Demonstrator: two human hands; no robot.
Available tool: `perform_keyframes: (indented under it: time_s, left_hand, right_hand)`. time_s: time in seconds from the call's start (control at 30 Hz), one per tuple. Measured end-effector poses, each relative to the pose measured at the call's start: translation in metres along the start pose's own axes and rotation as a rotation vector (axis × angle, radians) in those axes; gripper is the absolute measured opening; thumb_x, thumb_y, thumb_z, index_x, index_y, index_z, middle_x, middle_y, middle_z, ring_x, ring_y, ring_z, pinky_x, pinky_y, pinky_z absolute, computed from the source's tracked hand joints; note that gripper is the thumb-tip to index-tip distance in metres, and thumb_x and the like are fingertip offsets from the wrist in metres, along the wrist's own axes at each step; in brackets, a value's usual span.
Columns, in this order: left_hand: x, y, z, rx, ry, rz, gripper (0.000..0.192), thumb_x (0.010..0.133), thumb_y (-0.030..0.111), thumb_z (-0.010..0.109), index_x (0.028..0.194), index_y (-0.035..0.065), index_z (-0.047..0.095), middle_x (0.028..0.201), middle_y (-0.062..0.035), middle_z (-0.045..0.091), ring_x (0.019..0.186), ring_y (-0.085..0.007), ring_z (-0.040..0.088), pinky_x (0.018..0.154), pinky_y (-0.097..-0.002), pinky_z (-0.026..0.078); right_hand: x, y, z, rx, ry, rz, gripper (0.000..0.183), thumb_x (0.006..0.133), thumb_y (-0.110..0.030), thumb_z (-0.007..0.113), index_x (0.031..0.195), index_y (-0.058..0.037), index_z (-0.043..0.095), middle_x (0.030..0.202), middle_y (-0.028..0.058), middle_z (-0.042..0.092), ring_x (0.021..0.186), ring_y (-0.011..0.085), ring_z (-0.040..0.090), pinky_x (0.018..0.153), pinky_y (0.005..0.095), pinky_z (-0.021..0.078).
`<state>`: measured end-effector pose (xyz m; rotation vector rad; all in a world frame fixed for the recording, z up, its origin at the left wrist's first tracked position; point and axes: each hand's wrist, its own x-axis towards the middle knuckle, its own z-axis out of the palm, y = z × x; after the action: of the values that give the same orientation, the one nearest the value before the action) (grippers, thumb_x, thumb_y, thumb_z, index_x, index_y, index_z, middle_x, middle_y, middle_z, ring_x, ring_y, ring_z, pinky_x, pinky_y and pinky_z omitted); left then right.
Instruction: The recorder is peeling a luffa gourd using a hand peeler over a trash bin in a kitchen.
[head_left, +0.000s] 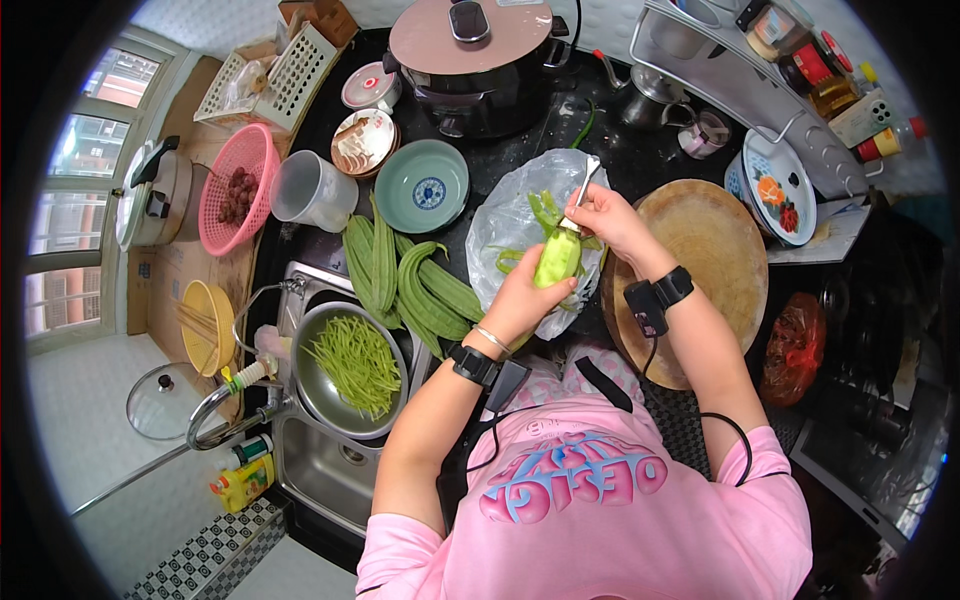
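My left hand grips a partly peeled ridge gourd, its pale green flesh showing. In my right hand is a metal peeler, its head against the gourd's upper end. Beneath both hands a clear plastic bag lies spread on the counter, with green peel strips on it. Several unpeeled ridge gourds lie to the left of my left hand, beside the sink. The gourd's lower end is hidden by my left hand.
Right of the bag lies a round wooden chopping board. A steel basin of cut green stems sits in the sink. Behind the gourds are a green bowl and a plastic jug. A large lidded electric pot stands at the back.
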<state>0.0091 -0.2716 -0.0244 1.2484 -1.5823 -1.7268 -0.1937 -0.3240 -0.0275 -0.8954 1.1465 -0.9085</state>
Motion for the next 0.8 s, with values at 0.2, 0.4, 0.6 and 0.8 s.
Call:
perform_keyframes:
  time_s: [0.2,0.4,0.6,0.8]
  left_hand:
    - [0.003,-0.002,-0.004,-0.135,-0.033,-0.071,0.064,0.083,0.025,0.073,0.133,-0.0015,0.042,0.111,-0.0121,0.062,0.100,-0.0178,0.060,0.086,-0.0291,0.048]
    - [0.009,-0.002,-0.013,-0.308,-0.027,-0.211,0.054,0.089,0.027,0.066,0.130,0.0027,0.040,0.095,-0.0060,0.060,0.071,-0.0133,0.059,0.058,-0.0279,0.051]
    - [0.022,0.002,-0.027,-0.739,-0.083,-0.540,0.061,0.094,0.062,0.040,0.113,0.0058,0.053,0.085,-0.0100,0.062,0.068,-0.0198,0.061,0.060,-0.0342,0.053]
    - [0.035,0.003,-0.027,-0.921,-0.093,-0.520,0.057,0.095,0.058,0.041,0.111,0.0059,0.056,0.088,-0.0118,0.063,0.075,-0.0227,0.064,0.063,-0.0344,0.054]
  right_hand:
    - [-0.001,0.005,0.011,-0.477,0.274,-0.315,0.010,0.089,-0.011,0.064,0.092,-0.0020,0.061,0.070,-0.0033,0.058,0.060,0.0027,0.051,0.056,0.0206,0.0409]
    - [0.000,0.013,0.006,-0.363,0.221,-0.325,0.009,0.088,-0.010,0.064,0.091,-0.0012,0.062,0.073,0.0003,0.061,0.068,0.0033,0.055,0.062,0.0212,0.0448]
    - [-0.003,0.003,0.009,-0.570,0.228,-0.321,0.007,0.086,-0.010,0.066,0.088,-0.0033,0.065,0.078,0.0015,0.065,0.072,0.0047,0.058,0.064,0.0226,0.0463]
    - [-0.009,-0.003,0.013,-0.050,0.047,-0.131,0.010,0.085,-0.010,0.068,0.091,-0.0027,0.066,0.087,-0.0001,0.066,0.078,0.0059,0.060,0.070,0.0216,0.0467]
